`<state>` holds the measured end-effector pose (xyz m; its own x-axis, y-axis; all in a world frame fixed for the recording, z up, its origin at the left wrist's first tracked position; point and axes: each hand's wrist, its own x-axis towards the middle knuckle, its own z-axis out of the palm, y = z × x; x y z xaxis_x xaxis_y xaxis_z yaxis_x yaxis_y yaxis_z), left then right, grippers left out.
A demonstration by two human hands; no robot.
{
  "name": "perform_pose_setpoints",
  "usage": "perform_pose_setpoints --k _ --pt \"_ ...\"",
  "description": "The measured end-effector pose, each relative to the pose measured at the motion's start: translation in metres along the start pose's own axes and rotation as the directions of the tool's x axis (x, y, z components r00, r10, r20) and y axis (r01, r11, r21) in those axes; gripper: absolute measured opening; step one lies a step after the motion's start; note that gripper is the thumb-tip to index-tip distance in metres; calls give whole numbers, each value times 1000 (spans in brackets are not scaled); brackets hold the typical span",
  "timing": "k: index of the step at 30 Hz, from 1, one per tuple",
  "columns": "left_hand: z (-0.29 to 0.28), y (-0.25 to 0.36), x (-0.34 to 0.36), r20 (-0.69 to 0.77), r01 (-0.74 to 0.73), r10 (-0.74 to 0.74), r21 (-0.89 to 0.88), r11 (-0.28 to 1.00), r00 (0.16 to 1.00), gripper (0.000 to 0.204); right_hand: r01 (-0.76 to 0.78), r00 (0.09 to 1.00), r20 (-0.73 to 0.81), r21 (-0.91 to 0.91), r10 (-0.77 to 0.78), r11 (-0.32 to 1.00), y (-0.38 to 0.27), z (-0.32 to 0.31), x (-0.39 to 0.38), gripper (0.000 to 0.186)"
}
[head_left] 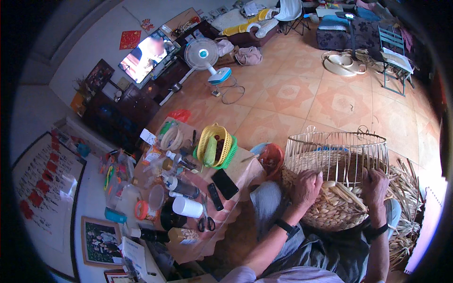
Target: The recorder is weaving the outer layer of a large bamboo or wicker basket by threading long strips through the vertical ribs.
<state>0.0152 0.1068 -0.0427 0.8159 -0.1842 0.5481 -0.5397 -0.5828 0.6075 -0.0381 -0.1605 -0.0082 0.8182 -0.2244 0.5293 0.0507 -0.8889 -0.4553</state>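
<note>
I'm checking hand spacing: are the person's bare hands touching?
Apart: the head view shows the tan woven basket in the gap between left hand and right hand.

My left hand [307,188]: fingertips curled out of my sight; what they pinch, I cannot tell. My right hand [375,188]: likewise, fingertips concealed, grip uncertain. Woven basket [330,219]: part of its weave covered by my left hand. Red basin [272,154]: contents too indistinct to name. Television [141,63]: figure's head blurred. Framed photograph [101,241]: figures too small to tell. My shirt [302,275]: cut off by lower edge.
</note>
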Motion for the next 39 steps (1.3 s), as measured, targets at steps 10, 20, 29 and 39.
perform_pose_setpoints --k 10,20,29,39 --pt "-40 57 18 73 -186 188 -35 982 979 18 -160 982 142 297 122 941 -26 -47 -22 23" --pt "3 74 31 416 -218 135 158 963 899 16 -92 976 213 256 37 962 3 -36 -7 29" --pt "11 67 18 432 -49 70 -58 997 899 19 -165 951 282 122 126 979 3 -29 -12 17" --pt "-5 59 3 433 8 63 -159 987 899 14 -127 967 244 232 68 965 -10 -27 -21 14"
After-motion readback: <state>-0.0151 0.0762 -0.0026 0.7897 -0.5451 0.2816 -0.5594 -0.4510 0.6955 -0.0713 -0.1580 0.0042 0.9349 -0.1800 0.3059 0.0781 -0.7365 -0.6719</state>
